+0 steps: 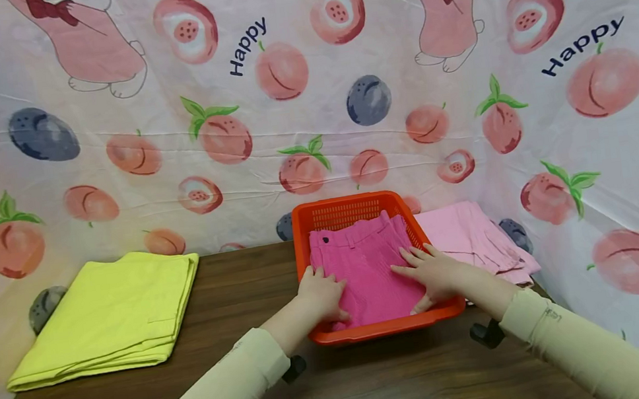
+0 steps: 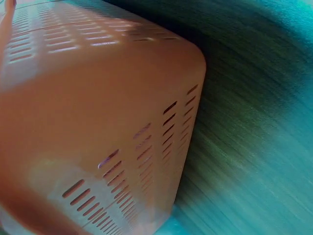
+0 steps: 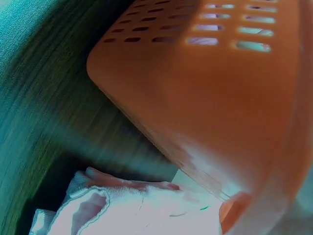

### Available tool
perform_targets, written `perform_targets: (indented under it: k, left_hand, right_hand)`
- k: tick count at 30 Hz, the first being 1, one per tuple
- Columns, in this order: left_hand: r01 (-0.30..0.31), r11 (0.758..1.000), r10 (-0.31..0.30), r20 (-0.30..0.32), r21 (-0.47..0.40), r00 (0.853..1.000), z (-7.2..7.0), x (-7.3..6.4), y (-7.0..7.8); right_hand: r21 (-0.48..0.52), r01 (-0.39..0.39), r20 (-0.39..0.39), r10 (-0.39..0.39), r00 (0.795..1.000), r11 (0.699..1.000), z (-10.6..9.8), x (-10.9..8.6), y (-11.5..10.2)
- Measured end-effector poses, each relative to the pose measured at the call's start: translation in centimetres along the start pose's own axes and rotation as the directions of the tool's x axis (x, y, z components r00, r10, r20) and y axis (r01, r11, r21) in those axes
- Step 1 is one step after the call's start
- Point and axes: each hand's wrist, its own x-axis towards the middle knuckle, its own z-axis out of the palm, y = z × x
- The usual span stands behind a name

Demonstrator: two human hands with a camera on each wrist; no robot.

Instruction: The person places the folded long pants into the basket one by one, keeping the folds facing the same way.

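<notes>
Bright pink trousers (image 1: pixel 364 267), folded, lie in an orange-red plastic basket (image 1: pixel 366 332), their buttoned waistband toward the back. My left hand (image 1: pixel 321 296) reaches over the basket's left rim, its fingers spread against the left side of the trousers. From the right, my right hand (image 1: pixel 433 273) comes over the opposite rim with its fingers stretched out on the pink cloth. Each wrist view is filled mostly by the slotted outer wall of the basket (image 2: pixel 112 93); neither shows the fingers.
Yellow folded cloth (image 1: pixel 112 311) lies on the left of the dark wooden table (image 1: pixel 235 290). Behind and right of the basket is a light pink garment (image 1: pixel 467 234), its edge near the basket in the right wrist view. A fruit-printed curtain (image 1: pixel 315 113) encloses the back and sides.
</notes>
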Motion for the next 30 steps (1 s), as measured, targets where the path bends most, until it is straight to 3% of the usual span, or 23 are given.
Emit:
perform_targets:
  k: [5,10,14,23,30]
  left_hand:
    - [0.027,0.995,-0.028,0.005,0.099,1.000,0.4,0.0,0.4]
    - [0.052,0.976,-0.067,0.065,0.213,0.996,0.9,0.3,1.0]
    - [0.065,0.965,-0.095,0.106,0.256,0.990,0.9,0.3,1.4]
    - [0.089,0.961,-0.143,0.192,0.263,0.971,0.6,0.6,2.1]
    - [0.082,0.968,-0.139,0.239,0.236,0.961,0.1,0.7,2.0]
  right_hand:
    - [-0.089,-0.029,0.000,0.029,1.000,0.996,-0.1,0.0,-0.6]
    - [-0.172,-0.051,0.007,0.053,0.999,0.984,-0.3,0.1,-1.4]
    - [-0.212,-0.081,0.026,0.088,0.996,0.974,-0.3,0.4,-1.8]
    - [-0.304,-0.127,0.059,0.152,0.987,0.944,0.5,1.3,-2.2]
    - [-0.312,-0.122,0.071,0.151,0.986,0.942,0.5,1.4,-2.3]
